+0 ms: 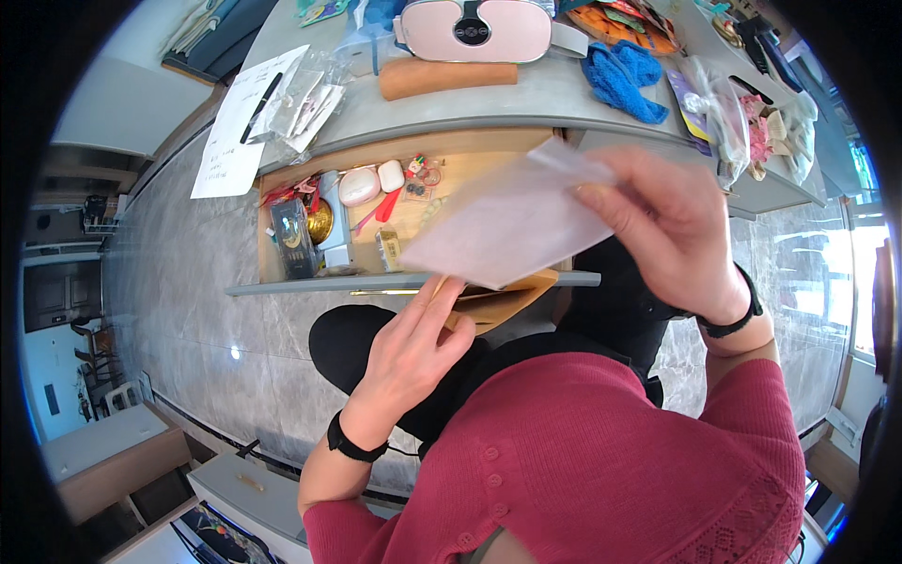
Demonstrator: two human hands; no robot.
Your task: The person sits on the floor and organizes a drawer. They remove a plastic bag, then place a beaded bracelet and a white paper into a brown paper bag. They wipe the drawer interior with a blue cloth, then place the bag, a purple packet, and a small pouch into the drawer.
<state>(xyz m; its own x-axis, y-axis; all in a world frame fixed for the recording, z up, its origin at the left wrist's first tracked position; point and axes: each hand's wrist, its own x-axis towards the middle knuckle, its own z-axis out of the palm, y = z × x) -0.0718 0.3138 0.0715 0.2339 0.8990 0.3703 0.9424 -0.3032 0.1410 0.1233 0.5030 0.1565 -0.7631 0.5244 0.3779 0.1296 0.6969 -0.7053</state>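
My right hand grips a pale, translucent flat packet by its upper right edge, between thumb and fingers. The packet is slightly blurred and hangs over the pulled-out drawer. Below it, my left hand holds a brown paper envelope near the drawer front, with the envelope's mouth spread. The packet's lower tip lies close to that mouth; whether they touch I cannot tell. Inside the drawer are a black box, a gold round object, a pink case and a white case.
On the tabletop are a pink eye massager, a brown roll and a blue cloth. Written paper, a pen and plastic bags lie at the left. More bags sit at the right.
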